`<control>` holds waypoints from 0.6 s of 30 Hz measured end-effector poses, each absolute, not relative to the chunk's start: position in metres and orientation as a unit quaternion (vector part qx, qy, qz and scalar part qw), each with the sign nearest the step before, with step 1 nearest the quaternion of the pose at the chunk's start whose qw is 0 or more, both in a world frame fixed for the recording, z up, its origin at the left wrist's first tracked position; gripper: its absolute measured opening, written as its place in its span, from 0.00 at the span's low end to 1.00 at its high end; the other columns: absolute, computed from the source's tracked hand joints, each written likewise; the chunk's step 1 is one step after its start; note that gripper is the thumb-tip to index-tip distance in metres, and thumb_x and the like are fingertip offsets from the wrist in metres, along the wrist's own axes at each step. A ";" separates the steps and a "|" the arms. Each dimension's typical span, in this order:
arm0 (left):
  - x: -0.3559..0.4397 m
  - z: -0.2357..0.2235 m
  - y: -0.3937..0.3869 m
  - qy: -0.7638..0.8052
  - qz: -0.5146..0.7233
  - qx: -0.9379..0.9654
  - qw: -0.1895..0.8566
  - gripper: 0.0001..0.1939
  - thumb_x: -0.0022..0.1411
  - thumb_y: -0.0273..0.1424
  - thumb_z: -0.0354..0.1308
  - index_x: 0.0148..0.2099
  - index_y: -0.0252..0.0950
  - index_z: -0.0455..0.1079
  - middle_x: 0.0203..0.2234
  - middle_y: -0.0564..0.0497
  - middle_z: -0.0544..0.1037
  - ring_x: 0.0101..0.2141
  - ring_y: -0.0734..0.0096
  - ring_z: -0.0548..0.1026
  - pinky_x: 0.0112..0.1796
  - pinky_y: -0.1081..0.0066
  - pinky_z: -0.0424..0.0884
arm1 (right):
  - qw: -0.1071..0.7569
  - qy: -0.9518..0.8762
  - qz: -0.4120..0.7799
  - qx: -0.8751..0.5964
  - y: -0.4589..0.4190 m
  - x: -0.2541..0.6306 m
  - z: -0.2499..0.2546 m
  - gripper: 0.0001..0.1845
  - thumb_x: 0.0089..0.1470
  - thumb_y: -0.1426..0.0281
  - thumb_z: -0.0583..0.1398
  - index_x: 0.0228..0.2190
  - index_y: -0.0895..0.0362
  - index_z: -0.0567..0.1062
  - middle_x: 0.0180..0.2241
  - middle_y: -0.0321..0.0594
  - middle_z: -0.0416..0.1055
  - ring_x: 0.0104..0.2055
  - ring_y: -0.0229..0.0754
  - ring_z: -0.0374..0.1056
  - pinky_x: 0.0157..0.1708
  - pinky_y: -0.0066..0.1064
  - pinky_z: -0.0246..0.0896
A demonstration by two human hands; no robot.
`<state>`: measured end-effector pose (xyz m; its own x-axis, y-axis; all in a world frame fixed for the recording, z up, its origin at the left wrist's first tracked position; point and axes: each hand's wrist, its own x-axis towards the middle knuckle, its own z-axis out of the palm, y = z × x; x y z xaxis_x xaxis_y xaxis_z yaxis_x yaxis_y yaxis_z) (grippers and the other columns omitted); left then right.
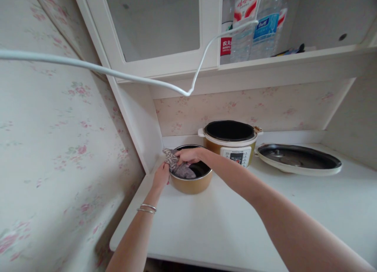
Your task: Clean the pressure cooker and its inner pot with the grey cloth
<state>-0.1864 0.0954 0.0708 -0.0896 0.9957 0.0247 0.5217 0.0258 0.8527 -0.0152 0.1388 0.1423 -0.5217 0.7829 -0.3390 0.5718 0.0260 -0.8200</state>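
A gold inner pot [191,183] with a dark lining sits on the white counter [224,229] near its left end. My left hand [161,176] grips the pot's left rim, fingers closed on it. My right hand [188,155] is closed on a grey patterned cloth [178,166] that hangs over the rim into the pot. Two thin bangles circle my left wrist.
Behind the pot stands a gold-and-white rice cooker [231,140], open and without its inner pot. Its lid [299,159] lies upturned to the right. A white cable [118,72] crosses overhead. Water bottles [253,24] stand on the shelf above. Floral-papered walls close the left side.
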 end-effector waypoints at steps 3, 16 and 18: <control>-0.187 0.071 0.095 0.642 0.364 0.587 0.332 0.20 0.67 0.39 0.40 0.47 0.36 0.70 0.15 0.56 0.66 0.13 0.73 0.64 0.15 0.75 0.60 | -0.101 -0.786 0.395 -0.465 0.143 0.007 0.142 0.14 0.43 0.79 0.65 0.36 0.58 0.78 0.30 0.33 0.76 0.33 0.38 0.73 0.35 0.27 0.68; -0.188 0.069 0.097 0.651 0.349 0.585 0.335 0.20 0.67 0.40 0.38 0.46 0.38 0.69 0.13 0.57 0.63 0.13 0.73 0.65 0.15 0.75 0.60 | 0.025 -0.889 0.076 -0.450 0.172 0.004 0.120 0.12 0.47 0.83 0.58 0.25 0.57 0.78 0.44 0.42 0.77 0.55 0.40 0.65 0.59 0.33 0.53; -0.188 0.068 0.098 0.643 0.352 0.592 0.335 0.20 0.67 0.40 0.38 0.47 0.37 0.69 0.13 0.57 0.63 0.13 0.73 0.66 0.15 0.76 0.61 | 0.043 -0.882 0.062 -0.466 0.170 0.009 0.117 0.11 0.47 0.82 0.58 0.25 0.57 0.79 0.42 0.45 0.77 0.54 0.44 0.66 0.58 0.38 0.53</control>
<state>-0.1885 0.0975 0.0675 -0.0741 0.9972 -0.0134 0.5255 0.0504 0.8493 0.0086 0.1700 0.1168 -0.5626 0.8266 0.0183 0.8159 0.5586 -0.1490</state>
